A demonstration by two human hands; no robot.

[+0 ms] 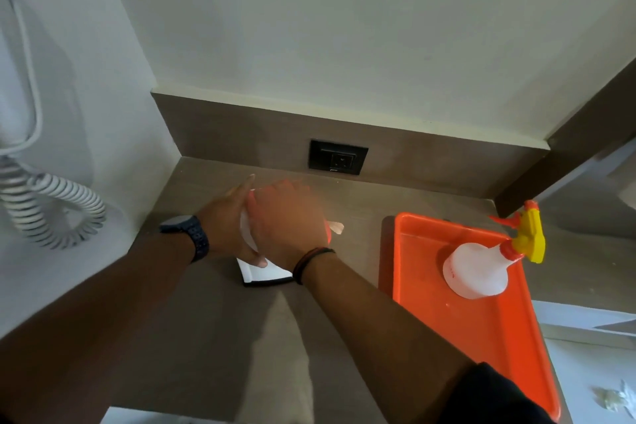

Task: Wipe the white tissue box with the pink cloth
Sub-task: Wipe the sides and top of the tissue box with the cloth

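Observation:
The white tissue box (265, 274) stands on the brown counter, mostly covered by both hands; only its near corner with a dark bottom edge shows. My left hand (223, 220), with a dark watch on the wrist, grips the box's left side, thumb on the near face. My right hand (289, 217) lies blurred on top of the box, pressing the pink cloth (328, 232), of which only a thin sliver shows at the hand's right edge. A white tissue (336, 227) pokes out to the right of the hand.
An orange tray (481, 337) lies to the right, holding a white spray bottle (478, 268) with a yellow and orange trigger. A black wall socket (338, 157) sits in the backsplash behind the box. A white coiled cord (51, 206) hangs on the left wall.

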